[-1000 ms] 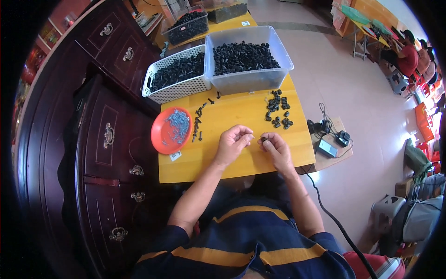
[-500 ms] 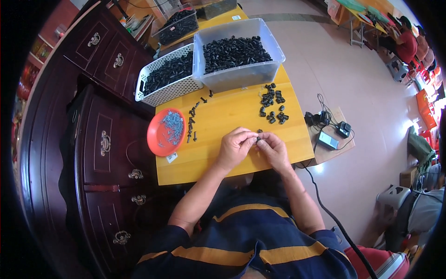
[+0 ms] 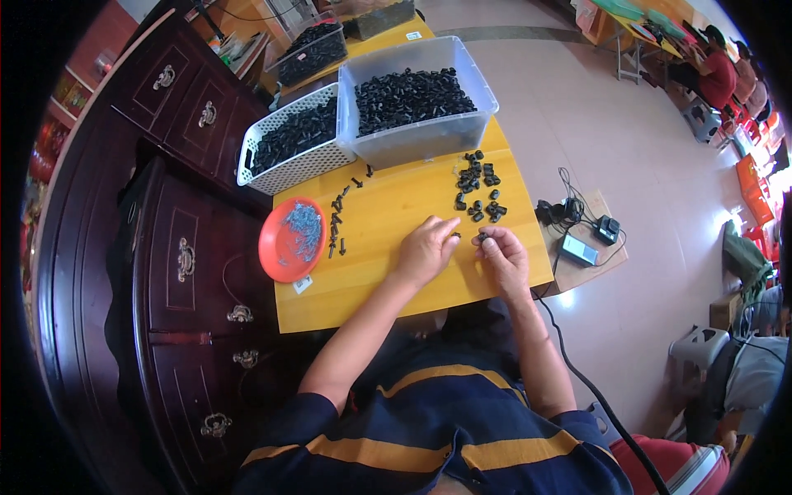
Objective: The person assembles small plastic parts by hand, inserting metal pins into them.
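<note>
My left hand (image 3: 426, 247) rests on the yellow table (image 3: 388, 214), its fingertips pinching a tiny dark piece. My right hand (image 3: 500, 254) lies close beside it, fingers closed on a small black plastic part (image 3: 482, 238). The two hands nearly touch at the fingertips. Just beyond them lies a loose pile of small black parts (image 3: 477, 188). A red dish (image 3: 290, 238) holding several small metal screws sits at the table's left edge, with a short row of black screws (image 3: 337, 221) next to it.
A clear plastic bin (image 3: 417, 103) and a white slotted basket (image 3: 291, 142), both full of black parts, stand at the far edge. A dark wooden cabinet (image 3: 181, 247) flanks the left. Cables and a small device (image 3: 579, 235) lie on a board at the right. People sit far off at the top right.
My hands drew closer together and now meet at the fingertips over the table's near edge. The view shifted slightly.
</note>
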### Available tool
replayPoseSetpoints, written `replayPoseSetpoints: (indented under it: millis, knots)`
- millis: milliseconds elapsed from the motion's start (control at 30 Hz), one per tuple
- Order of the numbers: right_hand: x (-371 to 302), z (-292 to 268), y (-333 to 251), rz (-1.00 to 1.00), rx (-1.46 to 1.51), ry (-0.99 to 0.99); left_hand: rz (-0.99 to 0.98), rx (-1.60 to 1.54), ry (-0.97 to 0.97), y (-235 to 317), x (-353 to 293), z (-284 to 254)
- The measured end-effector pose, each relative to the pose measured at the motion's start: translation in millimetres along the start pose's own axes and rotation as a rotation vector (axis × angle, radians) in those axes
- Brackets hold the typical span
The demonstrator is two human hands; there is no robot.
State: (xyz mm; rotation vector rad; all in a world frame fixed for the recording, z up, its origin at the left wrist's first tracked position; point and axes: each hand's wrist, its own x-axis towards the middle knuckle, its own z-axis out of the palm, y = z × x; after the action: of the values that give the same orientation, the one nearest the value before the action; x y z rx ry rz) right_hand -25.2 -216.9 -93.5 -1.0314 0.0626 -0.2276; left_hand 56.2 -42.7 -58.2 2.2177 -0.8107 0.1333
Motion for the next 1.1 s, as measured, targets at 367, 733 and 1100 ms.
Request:
replayPoseSetpoints:
  millis: [367,733,1100]
  knots:
    - [-0.7,5.4,-3.1,0.018,-0.099,-0.014,-0.294,-0.545,-0.033,1.5,-3.0,-1.7]
    - [-9.1,29.1,-5.7,0.103,-0.069,-0.115,-0.399,-0.96,-0.139,10.4,-20.1,-38.1]
    - [-11.1,25.8,2.0,0.123,-0.116,-0.172,-0.44,-1.01,-0.21,-1.2,-23.2,-38.4]
